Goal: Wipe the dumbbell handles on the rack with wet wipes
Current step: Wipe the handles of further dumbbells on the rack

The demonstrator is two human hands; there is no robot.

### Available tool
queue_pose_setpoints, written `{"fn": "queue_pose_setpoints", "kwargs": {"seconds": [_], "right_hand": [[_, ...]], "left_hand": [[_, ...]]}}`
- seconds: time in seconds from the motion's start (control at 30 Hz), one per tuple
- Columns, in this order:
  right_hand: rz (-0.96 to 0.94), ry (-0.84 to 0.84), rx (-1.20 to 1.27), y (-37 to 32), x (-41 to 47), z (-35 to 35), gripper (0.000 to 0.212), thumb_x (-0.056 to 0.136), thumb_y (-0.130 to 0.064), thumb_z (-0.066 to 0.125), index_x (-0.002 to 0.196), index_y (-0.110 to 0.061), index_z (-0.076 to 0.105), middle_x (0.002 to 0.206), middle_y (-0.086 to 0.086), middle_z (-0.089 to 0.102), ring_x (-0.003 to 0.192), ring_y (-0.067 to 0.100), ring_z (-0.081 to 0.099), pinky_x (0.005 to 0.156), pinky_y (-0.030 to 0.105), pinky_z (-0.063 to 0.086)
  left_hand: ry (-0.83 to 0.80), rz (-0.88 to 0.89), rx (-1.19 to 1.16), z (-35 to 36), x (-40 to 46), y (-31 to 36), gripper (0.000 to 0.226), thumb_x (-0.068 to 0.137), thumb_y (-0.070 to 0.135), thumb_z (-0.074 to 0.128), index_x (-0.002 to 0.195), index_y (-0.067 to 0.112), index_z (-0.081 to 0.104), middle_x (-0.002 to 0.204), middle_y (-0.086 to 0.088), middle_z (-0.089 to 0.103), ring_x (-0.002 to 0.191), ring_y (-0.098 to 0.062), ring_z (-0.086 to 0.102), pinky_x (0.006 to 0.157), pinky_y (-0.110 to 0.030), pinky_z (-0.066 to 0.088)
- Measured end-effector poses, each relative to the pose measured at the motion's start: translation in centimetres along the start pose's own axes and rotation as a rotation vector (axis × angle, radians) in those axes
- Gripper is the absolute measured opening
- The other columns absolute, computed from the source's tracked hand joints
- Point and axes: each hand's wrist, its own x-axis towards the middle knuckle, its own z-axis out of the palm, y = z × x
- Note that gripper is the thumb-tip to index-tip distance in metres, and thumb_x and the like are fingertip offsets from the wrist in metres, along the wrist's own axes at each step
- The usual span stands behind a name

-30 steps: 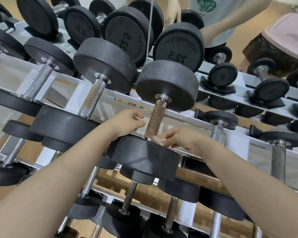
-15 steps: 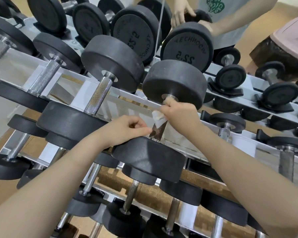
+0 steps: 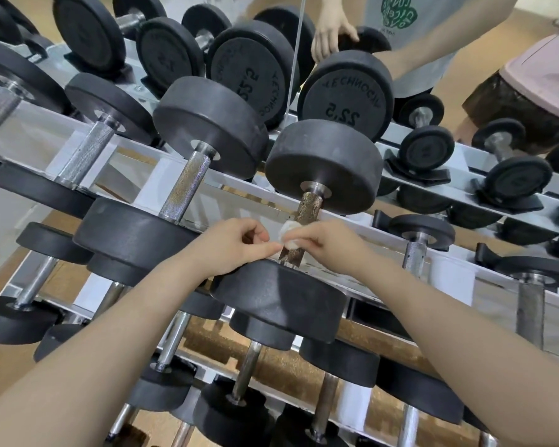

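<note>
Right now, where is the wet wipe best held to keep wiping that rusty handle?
Judging by its pose: bunch the wet wipe against the left side of the handle, fingers curling in from the right as the right hand does. The bar slopes between two heads, so only its mid-length is free.

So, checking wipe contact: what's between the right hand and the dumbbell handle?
In the head view, a white wet wipe sits between the right hand and the handle.

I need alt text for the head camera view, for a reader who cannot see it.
A right hand presses a white wet wipe against the brownish handle of a black dumbbell on a rack. The left hand, fingers curled, pinches the wipe's edge beside it.
</note>
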Motion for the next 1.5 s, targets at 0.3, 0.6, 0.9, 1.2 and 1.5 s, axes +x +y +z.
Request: {"fn": "queue_pose_setpoints", "kwargs": {"seconds": [0.3,0.6,0.9,1.2,1.5], "right_hand": [[-0.203,0.136,-0.79,0.5,0.5,-0.9,0.051,0.06,-0.003,0.072,0.105,-0.028,0.068,0.066,-0.006,0.058,0.043,0.018,0.053,0.037,0.018,0.03],[0.154,0.013,-0.329,0.4,1.2,-0.7,0.037,0.099,-0.014,0.038,0.134,-0.024,0.045,0.116,0.013,0.062,0.101,0.034,0.058,0.085,0.039,0.047],[0.184,-0.167,0.256,-4.6,0.5,-3.3,0.035,0.098,-0.017,0.043,0.132,-0.023,0.05,0.083,-0.014,0.061,0.08,-0.002,0.052,0.076,0.016,0.037],[0.214,0.249,0.151,-12.9,3.3,0.1,0.019,0.092,-0.022,0.055,0.088,-0.005,0.063,0.091,0.01,0.056,0.09,0.021,0.052,0.075,0.028,0.033],[0.289,0.332,-0.149,-14.0,13.3,1.7,0.016,0.087,-0.013,0.047,0.103,-0.014,0.047,0.093,0.01,0.056,0.084,0.033,0.053,0.068,0.037,0.039]], "left_hand": [[0.044,-0.02,0.067,0.2,-0.4,0.0,0.034,0.08,0.05,0.061,0.086,0.016,0.064,0.087,0.001,0.066,0.084,-0.014,0.059,0.076,-0.023,0.043],[0.089,-0.047,0.05,0.5,-0.6,0.1,0.032,0.077,0.048,0.064,0.084,0.017,0.064,0.088,0.002,0.066,0.086,-0.015,0.06,0.075,-0.02,0.043],[0.259,0.241,0.318,-3.3,-2.6,-1.0,0.031,0.09,0.035,0.054,0.112,0.013,0.059,0.109,0.001,0.059,0.099,-0.014,0.052,0.084,-0.025,0.037],[0.244,0.083,0.5,-11.2,-5.4,-6.3,0.063,0.079,0.055,0.059,0.13,0.019,0.048,0.131,-0.006,0.048,0.122,-0.029,0.043,0.101,-0.041,0.037],[0.175,0.029,0.46,-13.2,-4.7,-6.7,0.053,0.062,0.066,0.067,0.089,0.024,0.048,0.081,0.011,0.037,0.083,-0.018,0.047,0.075,-0.034,0.042]]}}
